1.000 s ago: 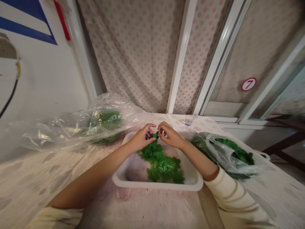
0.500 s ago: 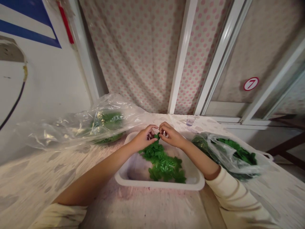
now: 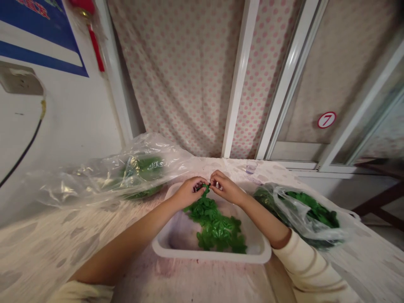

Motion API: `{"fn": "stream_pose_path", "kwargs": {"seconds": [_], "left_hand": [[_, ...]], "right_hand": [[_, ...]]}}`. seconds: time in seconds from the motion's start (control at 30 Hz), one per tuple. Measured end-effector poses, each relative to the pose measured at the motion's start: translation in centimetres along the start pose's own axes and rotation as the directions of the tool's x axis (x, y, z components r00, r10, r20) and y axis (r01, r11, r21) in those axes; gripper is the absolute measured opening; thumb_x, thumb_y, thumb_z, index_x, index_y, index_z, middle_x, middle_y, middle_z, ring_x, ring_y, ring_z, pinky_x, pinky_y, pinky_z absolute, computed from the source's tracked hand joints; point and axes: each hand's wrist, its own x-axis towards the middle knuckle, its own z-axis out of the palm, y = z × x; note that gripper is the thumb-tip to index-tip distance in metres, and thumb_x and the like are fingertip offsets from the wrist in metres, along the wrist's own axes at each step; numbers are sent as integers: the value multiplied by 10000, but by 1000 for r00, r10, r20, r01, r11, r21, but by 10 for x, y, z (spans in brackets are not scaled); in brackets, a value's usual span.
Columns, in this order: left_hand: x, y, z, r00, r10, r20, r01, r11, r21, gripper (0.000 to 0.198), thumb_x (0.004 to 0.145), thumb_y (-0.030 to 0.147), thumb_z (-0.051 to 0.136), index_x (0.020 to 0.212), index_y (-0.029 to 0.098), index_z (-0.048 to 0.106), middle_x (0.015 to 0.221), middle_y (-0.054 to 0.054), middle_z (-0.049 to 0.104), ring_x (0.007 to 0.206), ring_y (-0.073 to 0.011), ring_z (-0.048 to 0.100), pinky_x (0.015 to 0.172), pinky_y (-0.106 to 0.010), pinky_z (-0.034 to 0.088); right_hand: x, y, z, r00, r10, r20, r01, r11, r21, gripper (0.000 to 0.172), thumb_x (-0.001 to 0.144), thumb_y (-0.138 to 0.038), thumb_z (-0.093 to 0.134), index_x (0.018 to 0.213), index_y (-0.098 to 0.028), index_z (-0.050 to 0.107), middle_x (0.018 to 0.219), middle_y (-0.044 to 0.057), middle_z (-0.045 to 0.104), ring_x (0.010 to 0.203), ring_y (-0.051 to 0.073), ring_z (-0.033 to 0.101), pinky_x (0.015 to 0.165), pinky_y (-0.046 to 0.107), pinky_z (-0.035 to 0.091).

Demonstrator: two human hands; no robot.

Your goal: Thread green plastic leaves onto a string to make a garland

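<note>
My left hand (image 3: pixel 189 192) and my right hand (image 3: pixel 225 188) meet above the far edge of a white plastic tray (image 3: pixel 211 256). Between their fingertips both pinch the top of a strand of glossy green leaves (image 3: pixel 205 191). That strand runs down into a heap of the same leaves (image 3: pixel 216 225) lying in the tray. The fingers hide the exact spot where the strand is held. The tray's near left floor shows bare.
A clear plastic bag of green leaves (image 3: pixel 139 176) lies left of the tray, and another (image 3: pixel 303 214) lies right. A small clear cup (image 3: pixel 251 167) stands at the far edge of the patterned tablecloth (image 3: pixel 94 235). Behind it hangs a dotted curtain (image 3: pixel 176 84).
The whole scene sits slightly lower in the view as my head has tilted. Both hands stay pinched together on the leaf strand, with little movement above the tray.
</note>
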Motion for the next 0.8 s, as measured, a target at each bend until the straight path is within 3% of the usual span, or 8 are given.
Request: {"fn": "stream_pose_path", "kwargs": {"seconds": [0.23,0.8], "left_hand": [[-1,0,-1,1000,19,2,-19,1000,18,185,767,199,516,920,148,606,841,-35,638,691,-113,545,645,-232,434],[0,-2,0,999,47,6,-47,998,34,200,764,204,522,939,157,607,795,-24,633,690,-119,552,633,-231,446]], "right_hand": [[-1,0,0,1000,3,1,-3,1000,-2,53,820,-149,505,821,-183,464,879,25,440,719,107,482,601,229,426],[0,1,0,1000,1,1,-1,1000,-8,55,812,-144,511,820,-183,474,877,25,448,712,107,491,624,237,430]]}}
